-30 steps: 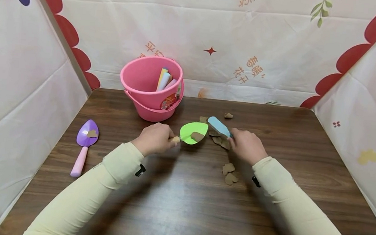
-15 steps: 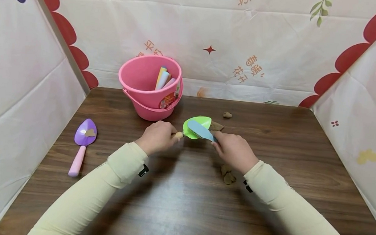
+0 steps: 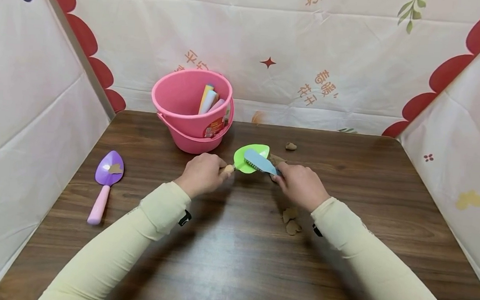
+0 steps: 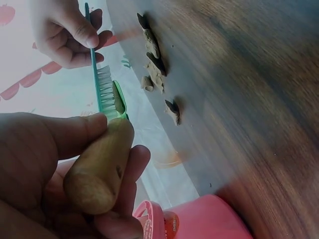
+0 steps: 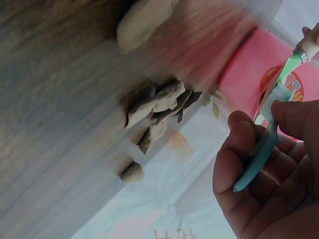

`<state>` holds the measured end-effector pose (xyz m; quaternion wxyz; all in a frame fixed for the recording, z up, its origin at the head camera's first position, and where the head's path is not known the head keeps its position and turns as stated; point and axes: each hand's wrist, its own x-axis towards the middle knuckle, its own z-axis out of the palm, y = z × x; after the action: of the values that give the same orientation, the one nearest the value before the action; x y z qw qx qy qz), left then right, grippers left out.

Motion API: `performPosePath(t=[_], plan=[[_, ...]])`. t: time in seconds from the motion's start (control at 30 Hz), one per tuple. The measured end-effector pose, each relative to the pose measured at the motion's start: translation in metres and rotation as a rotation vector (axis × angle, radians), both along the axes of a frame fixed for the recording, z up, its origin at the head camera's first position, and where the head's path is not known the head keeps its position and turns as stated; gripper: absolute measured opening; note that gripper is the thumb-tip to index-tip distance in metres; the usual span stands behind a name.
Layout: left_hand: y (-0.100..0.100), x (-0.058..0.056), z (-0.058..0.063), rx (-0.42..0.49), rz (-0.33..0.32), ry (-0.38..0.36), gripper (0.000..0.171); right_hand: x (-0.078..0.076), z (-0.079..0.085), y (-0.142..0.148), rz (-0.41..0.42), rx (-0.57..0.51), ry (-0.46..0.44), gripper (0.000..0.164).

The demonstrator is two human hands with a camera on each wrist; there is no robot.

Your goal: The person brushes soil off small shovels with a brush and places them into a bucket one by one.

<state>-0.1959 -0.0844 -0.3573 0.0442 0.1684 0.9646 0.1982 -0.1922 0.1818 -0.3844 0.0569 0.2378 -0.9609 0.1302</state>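
My left hand [image 3: 202, 174] grips the wooden handle [image 4: 102, 164] of a small bright green trowel [image 3: 239, 155], its blade held over the table and pointing right. In my right hand [image 3: 304, 186] is a blue brush [image 3: 258, 160], pinched by its handle. The brush lies across the trowel's blade, bristles facing down toward it. In the left wrist view a brown piece [image 4: 118, 98] sits on the blade beside the bristles; in the head view the brush hides it. More brown, flaky pieces [image 5: 162, 107] lie on the table below and past the blade, partly covered from above.
A pink bucket [image 3: 183, 129] with several rolled or stick-like items [image 3: 208, 102] stands behind my left hand. At left lies a purple trowel [image 3: 106, 171] with a brown flake on it. Loose brown pieces [image 3: 291, 222] lie nearer me, another piece [image 3: 291, 146] farther back. Printed cloth [image 3: 354, 69] encloses the table.
The brush has moved left from the brown pieces onto the green trowel's blade. The trowel has shifted slightly away from me, and the brown piece on it is now covered in the head view.
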Motion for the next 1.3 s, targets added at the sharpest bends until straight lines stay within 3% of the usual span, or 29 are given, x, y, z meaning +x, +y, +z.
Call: performPosePath(t=[0.4,0.67,0.9,1.07,1.2,1.3], plan=[[0.000,0.001,-0.001,0.024,0.005,-0.007,0.018,-0.005,0.000,0.006,-0.022,0.013,-0.012,0.017],[-0.004,0.000,-0.004,0.041,0.013,-0.022,0.020,-0.015,0.001,0.026,-0.100,-0.021,0.031,0.016],[-0.002,0.000,-0.001,0.070,-0.003,-0.022,0.018,-0.004,0.009,0.012,-0.012,-0.042,0.047,0.010],[-0.002,0.000,-0.001,0.076,0.008,-0.029,0.017,0.002,0.012,-0.002,0.074,-0.023,0.063,0.015],[-0.003,0.000,0.000,0.086,0.015,-0.039,0.018,0.001,0.009,-0.004,0.076,-0.009,0.051,0.011],[-0.002,-0.001,0.001,0.088,0.013,-0.021,0.017,-0.003,0.007,-0.001,0.057,-0.023,0.053,0.019]])
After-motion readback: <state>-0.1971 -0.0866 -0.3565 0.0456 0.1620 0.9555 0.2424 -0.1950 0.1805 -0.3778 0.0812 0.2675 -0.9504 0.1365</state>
